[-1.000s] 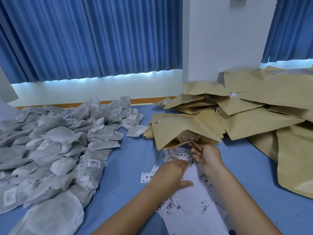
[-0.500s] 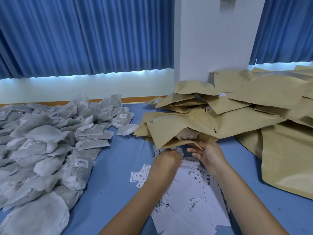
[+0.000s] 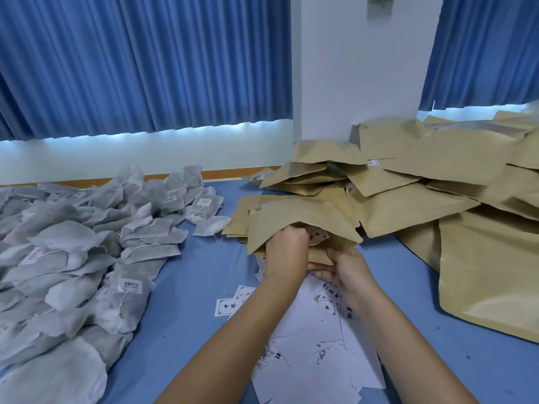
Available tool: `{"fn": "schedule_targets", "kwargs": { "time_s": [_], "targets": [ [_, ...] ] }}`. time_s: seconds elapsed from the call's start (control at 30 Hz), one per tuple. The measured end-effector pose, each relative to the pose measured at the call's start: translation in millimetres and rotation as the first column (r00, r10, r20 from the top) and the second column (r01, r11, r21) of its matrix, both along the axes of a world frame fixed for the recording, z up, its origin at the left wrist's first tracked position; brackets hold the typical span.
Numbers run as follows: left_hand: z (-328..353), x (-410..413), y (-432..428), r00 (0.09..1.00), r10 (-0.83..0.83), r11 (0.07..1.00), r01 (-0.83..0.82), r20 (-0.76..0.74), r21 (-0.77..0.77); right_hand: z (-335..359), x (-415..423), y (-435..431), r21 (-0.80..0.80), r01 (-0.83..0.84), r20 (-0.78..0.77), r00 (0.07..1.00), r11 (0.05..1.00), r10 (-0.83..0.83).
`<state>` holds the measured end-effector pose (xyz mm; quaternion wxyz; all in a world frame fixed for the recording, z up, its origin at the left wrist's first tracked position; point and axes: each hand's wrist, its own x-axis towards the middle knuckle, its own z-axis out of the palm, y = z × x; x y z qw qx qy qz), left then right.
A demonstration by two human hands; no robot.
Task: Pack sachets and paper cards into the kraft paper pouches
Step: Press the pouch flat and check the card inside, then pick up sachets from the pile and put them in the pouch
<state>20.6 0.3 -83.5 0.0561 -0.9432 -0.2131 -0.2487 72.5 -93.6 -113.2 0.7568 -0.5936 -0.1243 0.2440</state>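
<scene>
An open kraft pouch (image 3: 303, 220) lies at the middle of the blue table, its mouth facing me. My left hand (image 3: 287, 252) reaches into that mouth with curled fingers; a paper card (image 3: 318, 237) shows just inside beside it, though whether the fingers hold it is hidden. My right hand (image 3: 347, 272) pinches the pouch's lower lip and holds the mouth open. White printed cards (image 3: 315, 354) lie scattered under my forearms. A big heap of grey-white sachets (image 3: 81, 258) covers the left side.
A tall pile of kraft pouches (image 3: 423, 182) fills the right and back right, against a white pillar (image 3: 358, 65). One large kraft bag (image 3: 490, 272) lies at the right edge. Blue curtains hang behind. Bare blue table surface (image 3: 186, 281) shows between the sachets and the cards.
My left hand has moved up from the cards on the table into the pouch mouth. My right hand has stayed on the pouch's lower edge.
</scene>
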Motion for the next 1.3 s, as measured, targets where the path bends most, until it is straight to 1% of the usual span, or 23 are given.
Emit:
{"fn": "schedule_targets", "kwargs": {
  "time_s": [0.03,0.1,0.13,0.2,0.23,0.33,0.5,0.57,0.63,0.7,0.8,0.9,0.97,1.0,1.03,1.07,1.1,1.13,1.17,1.2,1.23,1.27,1.3],
  "targets": [
    [1,6,6,0.999,-0.004,0.993,0.0,-0.033,-0.118,1,-1,1,0.002,-0.013,0.006,1.0,1.0,0.013],
    [7,18,20,0.988,-0.023,0.923,-0.037,-0.151,-0.382,1,-3,3,0.011,-0.024,0.005,1.0,1.0,0.024],
    [8,24,27,0.969,-0.05,0.887,-0.069,-0.244,-0.456,1,-3,4,0.015,-0.023,-0.003,1.0,1.0,0.023],
    [6,24,33,0.916,-0.06,0.899,-0.123,-0.397,-0.42,0,-2,3,0.024,-0.026,-0.041,0.999,0.999,0.027],
    [3,20,31,0.927,-0.031,0.928,-0.113,-0.374,-0.355,0,0,3,0.034,-0.02,-0.069,0.997,0.999,0.023],
    [-9,-2,21,0.987,-0.008,0.995,-0.008,-0.161,-0.099,1,4,2,0.046,-0.01,-0.122,0.992,0.999,0.016],
    [-8,-25,13,0.988,-0.135,0.988,0.14,0.072,-0.064,3,4,1,0.056,0.0,-0.159,0.987,0.998,0.009],
    [-9,-35,11,0.92,-0.268,0.962,0.274,0.286,0.022,4,3,-1,0.06,0.014,-0.171,0.985,0.998,-0.003],
    [-11,-38,8,0.803,-0.351,0.936,0.287,0.482,0.203,4,2,-1,0.047,0.014,-0.169,0.986,0.999,-0.006],
    [-5,-31,11,0.81,-0.351,0.931,0.248,0.469,0.267,5,0,-1,0.032,-0.009,-0.143,0.99,0.999,0.013],
    [-6,-19,14,0.844,-0.447,0.894,0.407,0.297,0.189,7,-2,-3,0.102,-0.144,-0.077,0.985,0.984,0.152],
    [-23,-21,6,0.906,-0.383,0.923,0.368,0.179,0.113,8,-3,-7,0.177,-0.28,-0.102,0.948,0.944,0.3],
    [-35,-25,-3,0.908,-0.385,0.922,0.368,0.167,0.121,6,-2,-4,0.125,-0.166,-0.159,0.97,0.978,0.185],
    [-38,-28,-8,0.891,-0.418,0.908,0.41,0.179,0.083,3,-1,-2,0.038,-0.069,-0.165,0.983,0.997,0.075],
    [-40,-31,-13,0.879,-0.427,0.896,0.443,0.211,-0.032,1,-1,-1,-0.038,0.022,-0.163,0.986,0.999,-0.028],
    [-39,-34,-19,0.893,-0.391,0.87,0.438,0.225,-0.227,-1,0,-2,-0.06,0.068,-0.166,0.983,0.996,-0.077],
    [-38,-38,-24,0.922,-0.326,0.78,0.386,0.208,-0.492,0,2,-2,-0.019,0.077,-0.197,0.977,0.997,-0.079],
    [-38,-40,-29,0.95,-0.247,0.581,0.301,0.189,-0.756,1,3,-3,0.064,0.066,-0.235,0.971,0.996,-0.049],
    [-36,-41,-30,0.971,-0.159,0.271,0.219,0.181,-0.937,3,4,-3,0.147,0.056,-0.265,0.964,0.988,-0.015],
    [-33,-41,-29,0.979,-0.067,-0.068,0.186,0.19,-0.98,4,5,-4,0.201,0.047,-0.273,0.962,0.979,0.009],
    [-31,-40,-25,0.97,0.055,-0.338,0.241,0.237,-0.91,5,6,-5,0.232,0.028,-0.268,0.963,0.972,0.037],
    [-29,-39,-19,0.932,0.21,-0.498,0.362,0.295,-0.788,5,6,-5,0.239,-0.008,-0.245,0.967,0.971,0.069],
    [-26,-37,-12,0.878,0.345,-0.552,0.476,0.333,-0.685,5,5,-5,0.218,-0.055,-0.21,0.972,0.974,0.102]
  ]
}}
